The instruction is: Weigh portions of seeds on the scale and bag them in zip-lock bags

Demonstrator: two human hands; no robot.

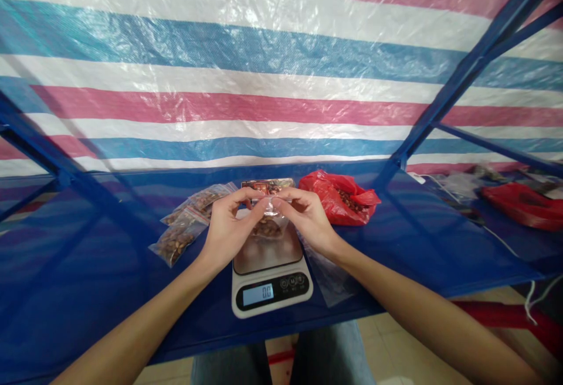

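Note:
Both my left hand (233,221) and my right hand (308,218) pinch the top edge of a clear zip bag (269,228), thumbs close together. Brown nuts or seeds fill the bag's lower part. It hangs above the steel plate of a white kitchen scale (272,285), whose display reads 0.0; whether the bag touches the plate I cannot tell. Left of the scale lie several filled zip bags (176,241) of the same brown pieces. A red plastic bag (336,197), open and holding more of them, sits to the right. Behind my fingers is a printed packet or box (268,184), partly covered.
Flat clear bags (332,276) lie beside the scale under my right forearm. The blue table (185,314) has a near edge above my legs. Blue metal braces (440,104) rise at both sides before a striped sheet (246,104). Another red bag (521,204) lies far right.

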